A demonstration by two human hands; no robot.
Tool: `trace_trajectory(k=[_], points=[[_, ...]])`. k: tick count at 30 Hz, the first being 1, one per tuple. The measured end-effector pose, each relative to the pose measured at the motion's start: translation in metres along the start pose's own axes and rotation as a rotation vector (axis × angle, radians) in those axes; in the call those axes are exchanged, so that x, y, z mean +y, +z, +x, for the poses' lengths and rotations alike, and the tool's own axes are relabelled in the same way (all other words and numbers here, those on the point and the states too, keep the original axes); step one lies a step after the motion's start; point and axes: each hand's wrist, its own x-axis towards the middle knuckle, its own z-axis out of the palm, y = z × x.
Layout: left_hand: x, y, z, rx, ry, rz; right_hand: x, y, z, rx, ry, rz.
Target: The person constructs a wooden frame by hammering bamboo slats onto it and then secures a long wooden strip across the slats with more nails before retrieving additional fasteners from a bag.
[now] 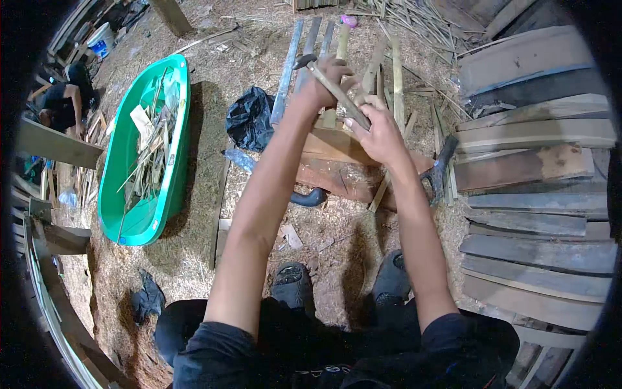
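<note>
One hammer [337,91] slants between two hands: the right hand [379,129] is closed around the lower end of its handle, while the left hand [324,84] is just beside the head — whether its fingers are apart or together, I cannot tell. Several slats [286,71] lie beyond and beneath the hands, with one black bag [250,120] to their left. Farther left is one green tub [111,188] holding many wood scraps [152,142]. Two shoes [293,285] show below, and one other person [63,104] is at far left.
</note>
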Motion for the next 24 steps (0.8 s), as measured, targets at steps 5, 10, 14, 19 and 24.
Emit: trace_trajectory(k=[5, 10, 14, 19, 24], points=[[0.009, 0.038, 0.020, -0.303, -0.116, 0.264, -0.002, -0.003, 0.003, -0.027, 0.010, 0.078], [0.001, 0.029, 0.022, -0.380, -0.203, 0.214, -0.004, -0.005, 0.005, -0.068, 0.050, 0.095], [0.011, 0.023, 0.011, -0.291, -0.227, 0.261, -0.007, -0.006, 0.005, -0.057, 0.029, 0.073], [0.014, 0.019, 0.012, -0.262, -0.269, 0.265, -0.013, -0.009, 0.005, -0.071, 0.062, 0.006], [0.021, 0.011, 0.016, -0.292, -0.353, 0.244, -0.019, -0.008, 0.006, -0.048, 0.138, -0.009]])
